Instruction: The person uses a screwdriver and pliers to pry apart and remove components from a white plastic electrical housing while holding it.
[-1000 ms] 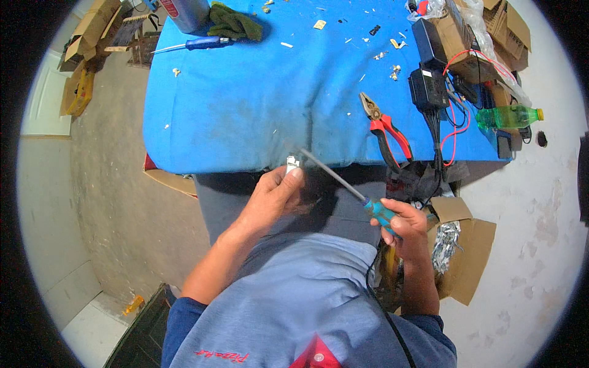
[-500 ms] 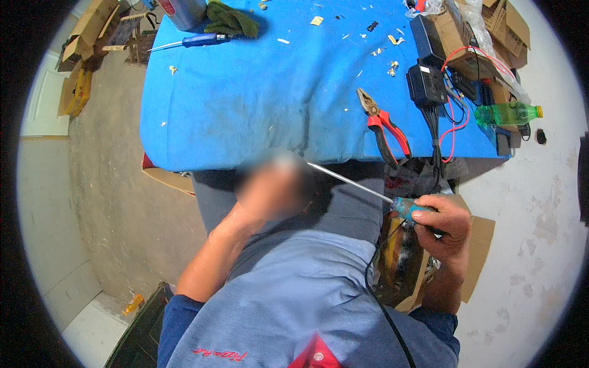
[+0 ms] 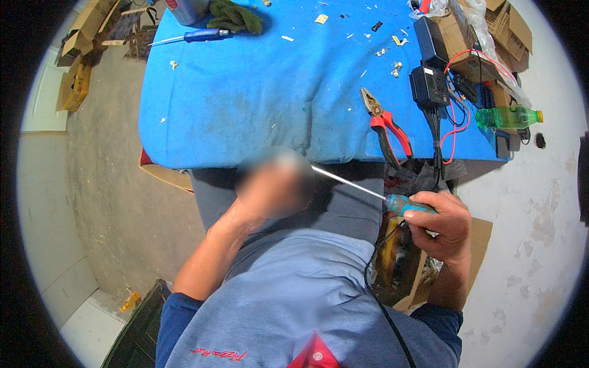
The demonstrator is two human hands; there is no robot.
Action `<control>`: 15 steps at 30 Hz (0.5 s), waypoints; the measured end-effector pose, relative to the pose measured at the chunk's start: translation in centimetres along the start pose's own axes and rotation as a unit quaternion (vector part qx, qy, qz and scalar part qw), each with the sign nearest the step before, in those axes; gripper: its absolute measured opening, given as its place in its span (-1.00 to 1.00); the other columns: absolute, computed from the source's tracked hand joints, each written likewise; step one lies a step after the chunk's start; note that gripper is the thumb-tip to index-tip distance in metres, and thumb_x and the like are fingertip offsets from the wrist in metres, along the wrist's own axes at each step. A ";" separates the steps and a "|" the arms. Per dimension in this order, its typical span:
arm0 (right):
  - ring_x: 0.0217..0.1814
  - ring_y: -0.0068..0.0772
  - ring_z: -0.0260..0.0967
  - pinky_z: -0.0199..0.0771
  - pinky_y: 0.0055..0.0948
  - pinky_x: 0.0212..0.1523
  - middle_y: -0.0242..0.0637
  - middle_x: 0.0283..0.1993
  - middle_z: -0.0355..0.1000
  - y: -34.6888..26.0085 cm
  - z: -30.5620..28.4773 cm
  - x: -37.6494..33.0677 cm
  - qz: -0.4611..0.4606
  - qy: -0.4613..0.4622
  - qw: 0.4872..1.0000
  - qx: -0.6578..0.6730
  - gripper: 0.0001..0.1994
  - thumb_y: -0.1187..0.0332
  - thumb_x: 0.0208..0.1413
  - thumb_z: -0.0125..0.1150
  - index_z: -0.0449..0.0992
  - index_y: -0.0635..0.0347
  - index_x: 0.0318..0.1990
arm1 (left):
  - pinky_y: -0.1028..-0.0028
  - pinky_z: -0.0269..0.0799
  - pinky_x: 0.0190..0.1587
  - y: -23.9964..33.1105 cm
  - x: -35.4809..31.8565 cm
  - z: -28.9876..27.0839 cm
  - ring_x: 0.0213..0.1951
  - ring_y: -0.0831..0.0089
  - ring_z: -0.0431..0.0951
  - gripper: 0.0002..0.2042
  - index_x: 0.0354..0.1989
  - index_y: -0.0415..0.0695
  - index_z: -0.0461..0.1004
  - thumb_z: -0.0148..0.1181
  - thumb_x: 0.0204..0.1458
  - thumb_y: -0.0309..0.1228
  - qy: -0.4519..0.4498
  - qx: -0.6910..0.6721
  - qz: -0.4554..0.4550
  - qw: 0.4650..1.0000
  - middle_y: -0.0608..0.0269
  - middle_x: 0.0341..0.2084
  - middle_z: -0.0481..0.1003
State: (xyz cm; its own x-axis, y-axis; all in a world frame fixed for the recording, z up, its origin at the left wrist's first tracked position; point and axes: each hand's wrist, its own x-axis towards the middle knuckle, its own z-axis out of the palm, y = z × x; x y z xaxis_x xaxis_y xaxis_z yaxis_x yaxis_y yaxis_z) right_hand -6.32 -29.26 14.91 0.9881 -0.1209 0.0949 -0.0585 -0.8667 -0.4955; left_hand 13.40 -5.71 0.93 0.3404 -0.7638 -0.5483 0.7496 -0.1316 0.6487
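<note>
My right hand [image 3: 443, 222] is wrapped around a blue-handled screwdriver [image 3: 400, 205]. Its rod points to ten o'clock, toward my left hand [image 3: 270, 189], which is too blurry to tell its grip. From my right hand, red sewn writing [image 3: 219, 354] sits at eight on my shirt [image 3: 276, 294]. A half-hidden cardboard box [image 3: 481, 245], around five, holds shiny silver bits [image 3: 431, 270]. At one lies a green bottle [image 3: 508, 116].

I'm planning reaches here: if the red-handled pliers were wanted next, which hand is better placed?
Probably the right hand: it is nearer the pliers, on its side of the table, though it holds a teal-handled screwdriver. The left hand is farther off, and blur hides its grip.
</note>
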 end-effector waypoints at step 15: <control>-0.50 -0.25 0.39 0.34 -0.39 -0.49 -0.22 -0.22 0.53 -0.8 -0.1 1.2 -0.063 -0.029 0.996 -0.050 -0.65 0.53 -0.31 0.33 0.59 -0.06 -0.25 | 0.62 -0.09 -0.62 0.2 0.0 0.0 -0.64 0.71 0.07 -0.64 -0.34 -0.10 0.33 0.01 0.23 -0.02 -0.015 0.048 0.007 0.999 0.49 -0.67 0.19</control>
State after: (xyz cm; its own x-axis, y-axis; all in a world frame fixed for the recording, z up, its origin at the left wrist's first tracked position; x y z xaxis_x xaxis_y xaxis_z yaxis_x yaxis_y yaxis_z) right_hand -5.15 -28.75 15.53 0.9948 0.0176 0.1000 0.0558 -0.9176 -0.3935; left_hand 13.56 -5.77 1.06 0.3326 -0.7847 -0.5231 0.6860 -0.1793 0.7051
